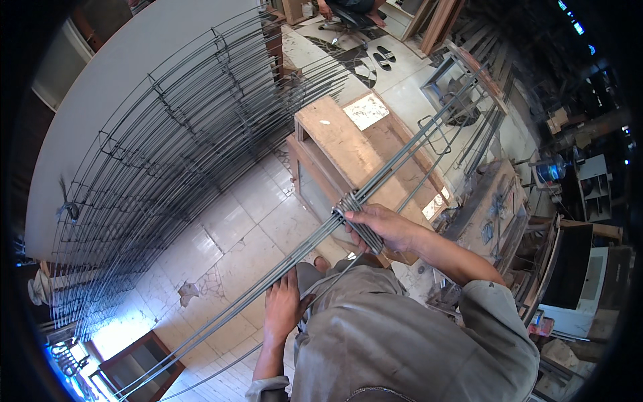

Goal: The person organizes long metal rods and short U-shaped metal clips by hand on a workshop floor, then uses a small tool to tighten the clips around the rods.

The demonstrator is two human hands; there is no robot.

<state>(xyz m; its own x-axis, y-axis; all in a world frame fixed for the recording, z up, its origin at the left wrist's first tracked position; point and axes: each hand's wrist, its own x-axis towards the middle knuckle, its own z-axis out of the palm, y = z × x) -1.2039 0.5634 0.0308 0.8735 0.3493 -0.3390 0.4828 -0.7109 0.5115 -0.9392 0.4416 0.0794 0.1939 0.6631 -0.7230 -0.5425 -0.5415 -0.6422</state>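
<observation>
Long thin steel rods [258, 288] run diagonally from lower left to upper right in front of me. My right hand [388, 230] is closed around a bunch of bent wire stirrups [365, 231], which are packed together around the rods. Lower on the left, my left hand [282, 305] grips the rods, its fingertips over them and its thumb toward a separate lower rod. Farther up the rods hangs a single rectangular stirrup [435, 136]. The palm side of both hands is hidden.
Many tied steel rod cages [181, 127] lean against a pale panel [80, 174] at left. A wooden cabinet [335, 134] stands under the rods. A person's hand [325, 9] shows near an office chair [348, 20]. Black sandals [384, 58] lie beyond. Clutter fills the right side.
</observation>
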